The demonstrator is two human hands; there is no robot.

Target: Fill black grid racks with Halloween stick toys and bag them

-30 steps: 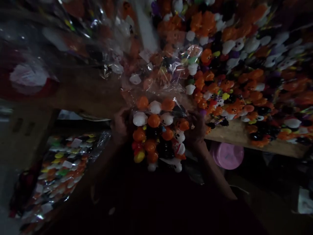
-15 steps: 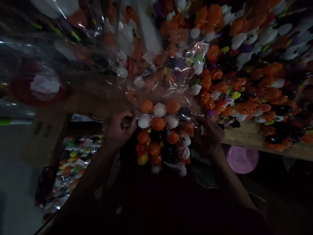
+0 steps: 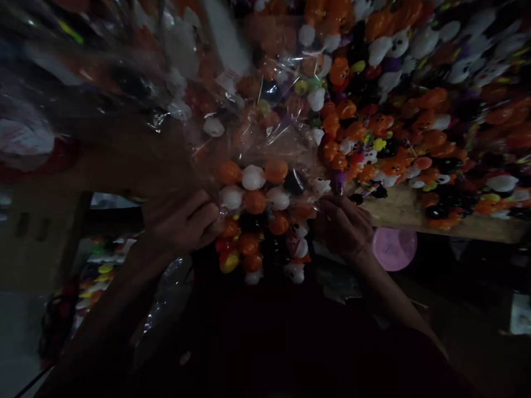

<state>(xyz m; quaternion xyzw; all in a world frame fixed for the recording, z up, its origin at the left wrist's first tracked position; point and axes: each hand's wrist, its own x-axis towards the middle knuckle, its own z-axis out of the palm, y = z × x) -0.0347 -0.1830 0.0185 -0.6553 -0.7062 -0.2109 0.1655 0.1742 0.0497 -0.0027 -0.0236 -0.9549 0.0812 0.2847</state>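
My left hand (image 3: pixel 186 221) is closed at the left edge of a clear plastic bag (image 3: pixel 282 141). Its fingers are curled, and the film runs taut toward my right hand (image 3: pixel 345 225), which pinches the opposite edge. Between them lies a cluster of small orange and white plastic toys (image 3: pixel 254 202). The upper rows sit at or under the film. Lower ones, with black, red and yellow pieces, hang out below the bag's edge toward my body. The dark picture hides my fingertips.
Loose Halloween-style toys (image 3: pixel 431 105) are heaped to the right on a wooden table (image 3: pixel 406 207). A pink round item (image 3: pixel 395 249) lies below its edge. More plastic film (image 3: pixel 116 72) covers the upper left, near a red and white object (image 3: pixel 27 143). Packed toys (image 3: pixel 99 271) stand lower left.
My left hand's fingers, looped around a gap before, are now curled closed by the bag's edge. The camera view has shifted, so the surroundings sit further left and slightly higher.
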